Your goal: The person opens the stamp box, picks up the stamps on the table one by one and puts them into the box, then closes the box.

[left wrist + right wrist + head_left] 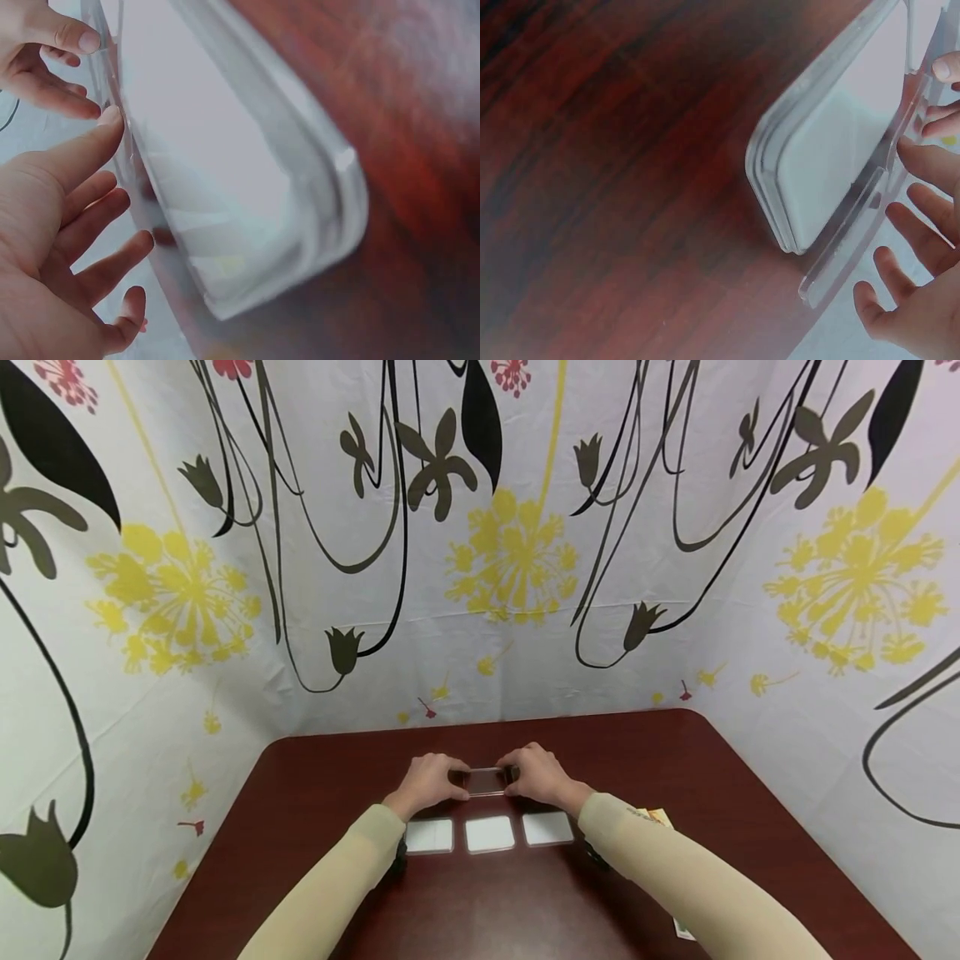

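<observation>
One transparent rectangular case (486, 782) is gripped at opposite ends by the left hand (431, 782) and right hand (537, 775), just beyond three clear-edged cases (489, 834) in a row on the dark-red table (480, 910).

A clear plastic case with rounded corner and whitish face (217, 150) lies on the reddish-brown wood-grained worktop (412, 247). Beside the case, the bare left grip (37, 225) and bare right grip (34, 75) touch one thin transparent plastic piece (106, 76).

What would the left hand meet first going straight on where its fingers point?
The clear case, whose left end the left hand seems to grip; beyond it lies the right hand, though exact depth is unclear.
</observation>
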The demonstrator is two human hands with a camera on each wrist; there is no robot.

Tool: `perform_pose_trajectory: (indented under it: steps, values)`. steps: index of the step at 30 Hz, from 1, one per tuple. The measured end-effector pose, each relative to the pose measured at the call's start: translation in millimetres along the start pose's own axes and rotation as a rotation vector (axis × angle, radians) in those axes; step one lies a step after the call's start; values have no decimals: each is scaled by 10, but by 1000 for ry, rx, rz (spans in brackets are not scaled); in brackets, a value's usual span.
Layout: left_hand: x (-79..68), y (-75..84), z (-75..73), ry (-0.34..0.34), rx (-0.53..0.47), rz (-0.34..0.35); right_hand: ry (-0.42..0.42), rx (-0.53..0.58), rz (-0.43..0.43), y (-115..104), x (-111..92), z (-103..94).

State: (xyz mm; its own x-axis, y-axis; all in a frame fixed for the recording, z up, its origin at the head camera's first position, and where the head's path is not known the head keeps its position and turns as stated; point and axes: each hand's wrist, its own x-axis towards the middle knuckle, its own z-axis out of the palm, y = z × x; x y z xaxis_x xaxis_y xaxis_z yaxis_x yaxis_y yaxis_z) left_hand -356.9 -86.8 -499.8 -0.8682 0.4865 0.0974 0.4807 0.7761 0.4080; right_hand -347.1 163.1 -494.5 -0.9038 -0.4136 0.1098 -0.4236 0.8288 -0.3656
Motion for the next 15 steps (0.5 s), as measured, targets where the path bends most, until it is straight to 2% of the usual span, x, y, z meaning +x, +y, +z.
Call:
perform_pose_trajectory:
  steps: [8,15]
  values:
    - [-52,47,-163,25,-23,-6,23,27,-18,-34,-11,-112]
    - [-196,91,-291,35,-102,14,34,30,-61,-110,-40,-177]
